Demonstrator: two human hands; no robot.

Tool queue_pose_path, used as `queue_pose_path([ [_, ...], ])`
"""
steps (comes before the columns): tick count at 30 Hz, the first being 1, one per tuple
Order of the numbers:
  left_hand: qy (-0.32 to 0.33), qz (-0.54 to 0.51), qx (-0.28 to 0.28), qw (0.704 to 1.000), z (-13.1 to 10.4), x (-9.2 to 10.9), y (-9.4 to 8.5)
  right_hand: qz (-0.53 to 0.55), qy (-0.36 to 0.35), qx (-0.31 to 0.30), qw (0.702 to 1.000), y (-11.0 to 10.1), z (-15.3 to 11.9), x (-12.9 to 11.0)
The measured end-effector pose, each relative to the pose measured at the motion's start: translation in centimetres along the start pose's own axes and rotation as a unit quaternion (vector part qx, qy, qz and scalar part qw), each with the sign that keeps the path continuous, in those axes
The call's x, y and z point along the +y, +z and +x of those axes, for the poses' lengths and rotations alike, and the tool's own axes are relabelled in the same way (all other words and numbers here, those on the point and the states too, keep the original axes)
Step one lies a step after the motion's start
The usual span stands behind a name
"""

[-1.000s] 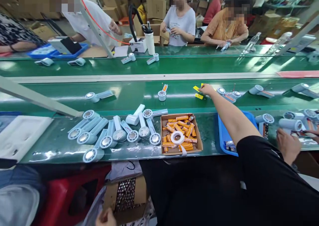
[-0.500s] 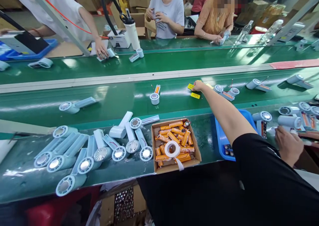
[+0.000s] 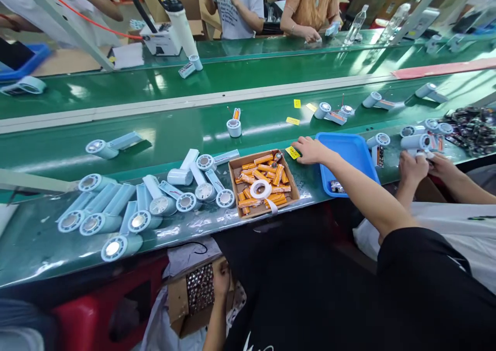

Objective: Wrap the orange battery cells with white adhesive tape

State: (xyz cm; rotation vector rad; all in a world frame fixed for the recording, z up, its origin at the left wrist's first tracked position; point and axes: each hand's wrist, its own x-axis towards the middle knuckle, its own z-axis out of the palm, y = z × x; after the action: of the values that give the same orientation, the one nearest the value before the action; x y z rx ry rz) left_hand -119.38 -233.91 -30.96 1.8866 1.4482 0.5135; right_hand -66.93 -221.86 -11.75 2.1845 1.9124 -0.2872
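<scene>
Nearer and lower than the box of orange tubes (image 3: pixel 234 173), the left hand (image 3: pixel 221 280) is curled; whether anything is gripped cannot be told. Right of the box, a bench strip (image 3: pixel 307 178) is bounded by the blue tray (image 3: pixel 349 143); at its far end a yellow label (image 3: pixel 292 153) is pinched by the palm-down right hand (image 3: pixel 309 150).

On the table (image 3: pixel 34 245) before me, fans (image 3: pixel 160 205) lie left of the box (image 3: pixel 233 184); inside it, tape (image 3: pixel 253 190) rests on batteries (image 3: pixel 278 175). Right of it, past my right hand (image 3: pixel 309 150) and a label (image 3: pixel 292 153), sits the tray (image 3: pixel 344 155).
</scene>
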Motion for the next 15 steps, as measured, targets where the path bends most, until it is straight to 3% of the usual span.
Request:
queue_pose_path([
  [3,0.004,0.007,0.102,0.995,1.5,2.0,-1.8,0.051,0.021,0.053,0.997,-0.5,-2.8,0.3],
  [5,0.077,-0.006,0.136,0.988,4.3,6.1,-3.1,0.118,0.01,0.114,0.986,-0.7,-4.6,-0.5],
  [6,0.162,-0.016,0.157,0.974,6.1,8.8,-3.7,0.161,-0.004,0.146,0.976,-0.5,-5.5,-1.5],
  [8,0.331,0.027,0.08,0.94,10.6,14.7,-4.6,0.248,-0.051,0.186,0.949,0.1,-7.2,-4.1],
  [9,0.379,0.081,0.025,0.921,12.8,17.5,-4.8,0.277,-0.08,0.194,0.937,0.6,-8.0,-5.7],
  [11,0.412,0.173,-0.042,0.893,16.7,21.9,-5.0,0.293,-0.127,0.197,0.927,1.6,-9.5,-8.8],
  [13,0.423,0.224,-0.089,0.873,18.8,24.2,-4.9,0.274,-0.139,0.195,0.931,2.5,-10.8,-11.5],
  [15,0.438,0.225,-0.097,0.865,18.9,24.9,-5.1,0.27,-0.122,0.191,0.936,3.0,-11.9,-13.3],
])
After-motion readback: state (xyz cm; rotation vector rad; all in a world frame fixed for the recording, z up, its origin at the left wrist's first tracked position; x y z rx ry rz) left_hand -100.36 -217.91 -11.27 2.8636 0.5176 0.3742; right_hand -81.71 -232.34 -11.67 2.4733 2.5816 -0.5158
